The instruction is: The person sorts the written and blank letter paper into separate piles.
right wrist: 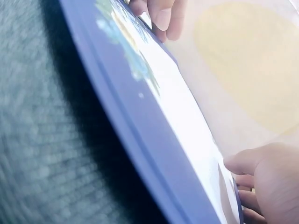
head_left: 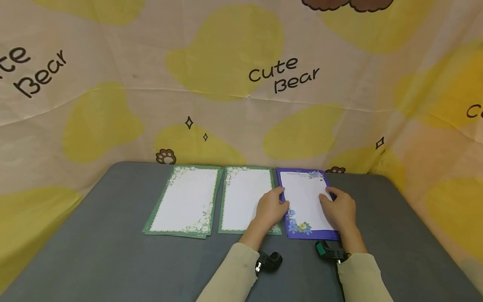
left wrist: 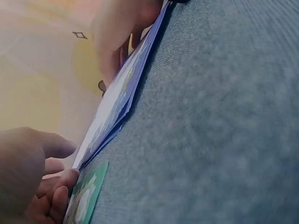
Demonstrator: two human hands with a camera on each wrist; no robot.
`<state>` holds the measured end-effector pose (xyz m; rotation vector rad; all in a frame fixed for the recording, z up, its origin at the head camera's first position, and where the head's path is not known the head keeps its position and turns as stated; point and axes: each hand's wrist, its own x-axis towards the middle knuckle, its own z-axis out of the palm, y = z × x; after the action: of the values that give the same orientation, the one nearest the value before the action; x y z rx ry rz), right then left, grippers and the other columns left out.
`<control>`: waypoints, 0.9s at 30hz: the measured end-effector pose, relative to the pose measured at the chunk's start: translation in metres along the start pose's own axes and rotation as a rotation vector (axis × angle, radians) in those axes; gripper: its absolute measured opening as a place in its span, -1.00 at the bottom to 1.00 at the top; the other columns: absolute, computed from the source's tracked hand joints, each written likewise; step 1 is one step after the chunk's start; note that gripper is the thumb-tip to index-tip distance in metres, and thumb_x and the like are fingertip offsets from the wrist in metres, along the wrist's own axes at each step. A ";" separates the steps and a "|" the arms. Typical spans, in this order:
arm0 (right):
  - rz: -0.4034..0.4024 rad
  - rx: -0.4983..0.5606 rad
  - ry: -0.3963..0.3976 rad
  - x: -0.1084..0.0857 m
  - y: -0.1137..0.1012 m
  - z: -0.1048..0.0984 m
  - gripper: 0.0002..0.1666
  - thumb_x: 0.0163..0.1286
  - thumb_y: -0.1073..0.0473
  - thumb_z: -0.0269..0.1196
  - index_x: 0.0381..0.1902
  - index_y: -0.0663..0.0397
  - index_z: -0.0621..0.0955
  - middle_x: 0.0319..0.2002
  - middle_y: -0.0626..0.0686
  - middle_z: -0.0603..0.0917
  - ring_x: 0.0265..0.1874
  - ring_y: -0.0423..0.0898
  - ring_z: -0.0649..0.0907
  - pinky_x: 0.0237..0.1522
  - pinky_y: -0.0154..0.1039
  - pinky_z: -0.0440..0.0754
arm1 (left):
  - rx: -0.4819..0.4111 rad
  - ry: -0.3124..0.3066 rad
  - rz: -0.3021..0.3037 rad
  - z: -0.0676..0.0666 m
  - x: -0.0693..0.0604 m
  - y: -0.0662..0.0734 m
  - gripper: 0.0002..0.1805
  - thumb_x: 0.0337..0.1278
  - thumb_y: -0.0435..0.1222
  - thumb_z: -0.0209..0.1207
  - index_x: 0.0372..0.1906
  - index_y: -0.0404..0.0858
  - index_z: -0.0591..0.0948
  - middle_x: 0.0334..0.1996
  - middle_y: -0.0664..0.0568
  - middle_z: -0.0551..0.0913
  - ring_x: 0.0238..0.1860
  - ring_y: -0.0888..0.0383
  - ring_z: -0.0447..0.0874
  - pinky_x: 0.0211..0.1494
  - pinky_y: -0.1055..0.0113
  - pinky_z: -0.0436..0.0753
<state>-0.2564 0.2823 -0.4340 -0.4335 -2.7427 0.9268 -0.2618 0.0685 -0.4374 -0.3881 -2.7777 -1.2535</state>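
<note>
A stack of purple-bordered stationery sheets (head_left: 305,201) with blue flowers is at the right of the row. My left hand (head_left: 271,206) holds its left edge with curled fingers, the wrist passing over the middle green-bordered stack. On the opposite edge, my right hand (head_left: 341,209) grips the sheets, thumb on the top face and fingers beyond the rim. The left wrist view shows the purple sheets (left wrist: 114,100) as layers slightly fanned at the near corner. In the right wrist view, the purple border (right wrist: 126,107) stands a little above the cloth, over a dark shadow.
Two stacks of green-bordered floral sheets lie to the left, one at the far left (head_left: 185,201) and one in the middle (head_left: 241,197). They rest on a grey cloth-covered table (head_left: 151,268). A yellow-patterned curtain (head_left: 226,84) hangs right behind the table's back edge.
</note>
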 end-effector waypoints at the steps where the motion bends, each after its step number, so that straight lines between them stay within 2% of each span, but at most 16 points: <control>1: -0.004 -0.008 -0.005 0.000 0.000 0.000 -0.38 0.42 0.04 0.20 0.34 0.26 0.53 0.36 0.39 0.48 0.38 0.41 0.42 0.43 0.31 0.30 | -0.010 0.000 0.005 -0.001 0.000 0.000 -0.49 0.24 -0.27 0.23 0.30 -0.27 0.59 -0.17 -0.05 0.79 -0.46 0.25 0.57 -0.23 0.33 0.62; 4: -0.020 -0.028 -0.011 0.000 0.001 0.001 -0.38 0.42 0.05 0.20 0.34 0.27 0.52 0.36 0.41 0.47 0.37 0.41 0.42 0.42 0.31 0.30 | -0.060 0.001 0.027 -0.003 0.000 0.001 -0.51 0.27 -0.29 0.22 0.29 -0.30 0.59 0.18 -0.16 0.67 -0.37 0.24 0.63 -0.13 0.33 0.66; 6: -0.032 -0.028 -0.003 0.000 0.002 0.001 -0.38 0.42 0.06 0.21 0.33 0.30 0.52 0.34 0.43 0.48 0.35 0.43 0.43 0.41 0.32 0.31 | -0.108 -0.006 0.025 -0.006 -0.001 0.002 -0.53 0.30 -0.31 0.21 0.29 -0.29 0.59 0.30 -0.18 0.58 -0.37 0.27 0.62 -0.18 0.38 0.66; 9: -0.047 0.021 0.053 0.000 -0.002 -0.001 -0.43 0.44 0.08 0.20 0.29 0.31 0.56 0.27 0.43 0.55 0.30 0.43 0.48 0.35 0.34 0.37 | -0.119 -0.015 0.020 -0.016 -0.003 0.007 -0.57 0.34 -0.30 0.20 0.27 -0.24 0.61 0.12 -0.13 0.66 -0.45 0.33 0.54 -0.38 0.48 0.55; 11: -0.082 0.057 0.105 0.000 -0.007 -0.003 -0.48 0.44 0.08 0.21 0.24 0.29 0.60 0.20 0.42 0.62 0.21 0.41 0.55 0.25 0.33 0.45 | -0.096 -0.035 0.024 -0.025 -0.006 0.009 -0.59 0.37 -0.29 0.19 0.27 -0.22 0.62 0.04 -0.10 0.69 -0.50 0.30 0.51 -0.49 0.46 0.49; 13: -0.117 0.099 0.130 0.000 -0.016 -0.006 -0.52 0.46 0.07 0.21 0.19 0.26 0.64 0.15 0.38 0.66 0.16 0.38 0.59 0.19 0.30 0.49 | -0.035 -0.045 0.038 -0.036 -0.008 0.010 -0.61 0.39 -0.26 0.19 0.26 -0.19 0.63 0.03 -0.05 0.71 -0.41 0.25 0.61 -0.45 0.44 0.51; 14: -0.143 0.108 0.128 -0.001 -0.020 -0.007 -0.53 0.46 0.06 0.22 0.17 0.25 0.66 0.13 0.38 0.68 0.14 0.36 0.61 0.17 0.28 0.51 | -0.010 -0.053 0.043 -0.041 -0.010 0.010 -0.61 0.40 -0.25 0.19 0.26 -0.17 0.63 0.09 -0.04 0.71 -0.33 0.20 0.67 -0.41 0.41 0.55; 16: -0.197 0.125 0.092 -0.003 -0.031 -0.008 -0.54 0.46 0.05 0.23 0.16 0.24 0.67 0.11 0.36 0.69 0.12 0.33 0.64 0.16 0.25 0.55 | 0.032 -0.058 0.049 -0.051 -0.013 0.005 -0.62 0.41 -0.23 0.18 0.26 -0.15 0.63 0.18 -0.03 0.68 -0.15 0.11 0.73 -0.25 0.32 0.65; 19: -0.280 0.162 -0.002 -0.009 -0.048 -0.002 -0.53 0.46 0.05 0.26 0.18 0.22 0.66 0.14 0.34 0.69 0.16 0.30 0.65 0.22 0.22 0.56 | 0.073 -0.050 0.044 -0.067 -0.015 -0.007 -0.61 0.40 -0.19 0.20 0.26 -0.12 0.63 0.23 -0.03 0.65 0.04 0.03 0.72 0.00 0.17 0.69; 24: -0.430 0.213 -0.190 -0.022 -0.074 0.022 -0.47 0.43 0.00 0.31 0.26 0.13 0.62 0.25 0.27 0.64 0.28 0.28 0.58 0.29 0.28 0.52 | 0.086 -0.040 0.049 -0.092 -0.020 -0.033 -0.54 0.29 -0.11 0.29 0.26 -0.12 0.64 0.25 -0.04 0.64 0.24 -0.06 0.63 0.26 -0.01 0.61; 27: -0.503 0.208 -0.264 -0.028 -0.081 0.037 -0.43 0.40 0.00 0.34 0.29 0.12 0.59 0.29 0.24 0.61 0.33 0.28 0.53 0.31 0.32 0.48 | 0.097 -0.031 0.044 -0.102 -0.023 -0.050 -0.48 0.22 -0.08 0.35 0.27 -0.11 0.63 0.29 -0.03 0.61 0.35 -0.06 0.54 0.37 -0.05 0.54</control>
<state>-0.2576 0.1906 -0.4152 0.4268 -2.7240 1.1662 -0.2560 -0.0442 -0.4094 -0.4629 -2.8254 -1.1083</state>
